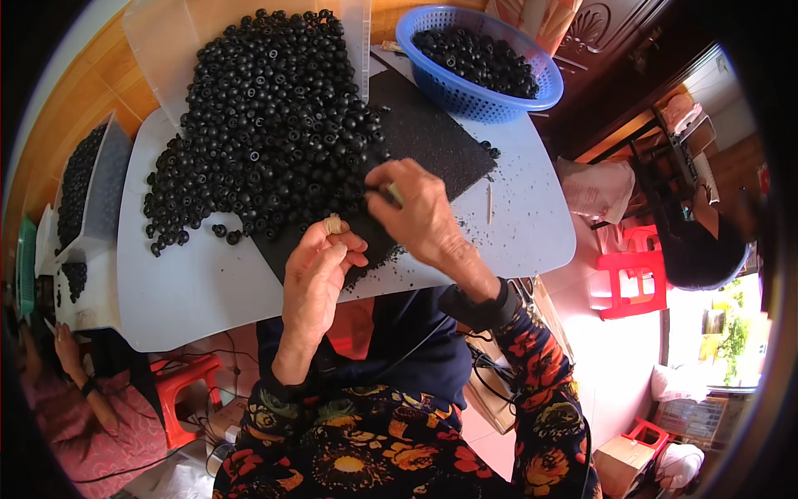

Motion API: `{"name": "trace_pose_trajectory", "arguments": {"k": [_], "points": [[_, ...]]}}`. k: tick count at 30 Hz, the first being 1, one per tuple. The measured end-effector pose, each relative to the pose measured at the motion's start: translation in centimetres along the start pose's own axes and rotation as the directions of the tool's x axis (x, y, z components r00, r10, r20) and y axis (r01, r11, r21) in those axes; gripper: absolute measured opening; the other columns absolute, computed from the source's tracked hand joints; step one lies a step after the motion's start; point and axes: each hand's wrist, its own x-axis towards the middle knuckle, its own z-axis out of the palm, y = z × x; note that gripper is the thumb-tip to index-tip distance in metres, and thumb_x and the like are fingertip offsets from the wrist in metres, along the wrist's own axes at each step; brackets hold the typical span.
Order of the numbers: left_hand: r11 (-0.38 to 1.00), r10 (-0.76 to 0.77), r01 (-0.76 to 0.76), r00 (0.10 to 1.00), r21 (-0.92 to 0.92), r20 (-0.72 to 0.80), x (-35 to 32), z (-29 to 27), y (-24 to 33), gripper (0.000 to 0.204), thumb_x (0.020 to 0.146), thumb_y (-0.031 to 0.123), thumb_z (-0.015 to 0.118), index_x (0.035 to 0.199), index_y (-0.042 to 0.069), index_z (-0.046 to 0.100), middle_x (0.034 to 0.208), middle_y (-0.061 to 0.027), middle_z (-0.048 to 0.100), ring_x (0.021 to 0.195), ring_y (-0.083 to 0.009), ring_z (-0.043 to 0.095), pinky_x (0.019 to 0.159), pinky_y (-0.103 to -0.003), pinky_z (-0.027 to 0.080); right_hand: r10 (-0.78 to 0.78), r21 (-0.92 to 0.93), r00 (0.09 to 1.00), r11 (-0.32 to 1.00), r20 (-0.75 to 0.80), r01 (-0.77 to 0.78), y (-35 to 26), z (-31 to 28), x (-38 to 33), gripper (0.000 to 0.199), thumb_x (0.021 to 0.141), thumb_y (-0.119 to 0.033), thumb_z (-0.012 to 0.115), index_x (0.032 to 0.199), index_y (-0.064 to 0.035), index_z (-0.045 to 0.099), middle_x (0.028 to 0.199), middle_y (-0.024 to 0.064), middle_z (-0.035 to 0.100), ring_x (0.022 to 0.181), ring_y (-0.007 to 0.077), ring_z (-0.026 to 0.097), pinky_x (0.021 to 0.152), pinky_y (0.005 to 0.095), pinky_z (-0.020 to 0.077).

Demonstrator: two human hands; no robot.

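Note:
A big heap of small black rubber-like rings or caps with holes [266, 125] spreads over the table before me. Just off its near edge is my left hand [316, 279], fingers curled and thumb pressed in; what they hold, if anything, cannot be made out. A pale wrap [334, 224] covers one of its fingertips. To its right, slightly blurred, my right hand [418, 208] is closed above the dark mat [432, 137]. Something small and pale green [394, 194] shows at its curled fingers; whether it is a tool or a finger wrap is unclear.
A blue basket [486, 104] of black pieces stands at the far right of the white table [199, 303]. A clear bin [158, 50] lies behind the heap. Black crumbs and a thin stick [490, 204] lie rightward. At left, another person's hand [68, 349] is near a second bin [104, 187].

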Motion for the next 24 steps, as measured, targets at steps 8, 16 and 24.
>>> {"name": "trace_pose_trajectory", "arguments": {"k": [8,16,24], "points": [[0.999,0.015,-0.016,1.0,0.037,0.026,0.0,0.3,-0.3,0.024,0.091,0.007,0.047,0.112,-0.003,0.05,0.097,-0.0085,0.056,0.091,-0.0155,0.055,0.078,-0.03,0.045,0.065,-0.032,0.997,0.997,0.039,-0.064,-0.3,0.6,-1.5,0.026,0.072,-0.01,0.065,0.095,-0.0005,0.058,0.083,0.0135,0.06,0.067,0.0251,0.061,0.063,0.0344,0.0494],[0.999,-0.052,0.051,0.998,-0.015,-0.036,-0.5,1.4,0.9,0.024,0.093,0.014,0.046,0.109,-0.002,0.053,0.093,-0.0049,0.056,0.087,-0.0124,0.056,0.08,-0.029,0.046,0.227,0.467,0.963,0.842,0.148,-0.27,-4.9,-0.9,-4.8,0.024,0.079,-0.009,0.067,0.101,-0.0045,0.058,0.081,0.0073,0.064,0.071,0.0122,0.061,0.065,0.0272,0.0502],[0.958,-0.283,0.285,0.957,-0.015,0.068,-0.8,0.6,1.8,0.024,0.091,0.015,0.049,0.108,-0.001,0.055,0.094,-0.0049,0.058,0.089,-0.0114,0.055,0.081,-0.028,0.045,0.153,0.525,0.988,0.839,0.018,-0.139,-4.3,0.3,-6.9,0.027,0.075,-0.001,0.068,0.101,-0.0027,0.06,0.087,0.0081,0.063,0.075,0.0155,0.061,0.068,0.0275,0.0492]]}}
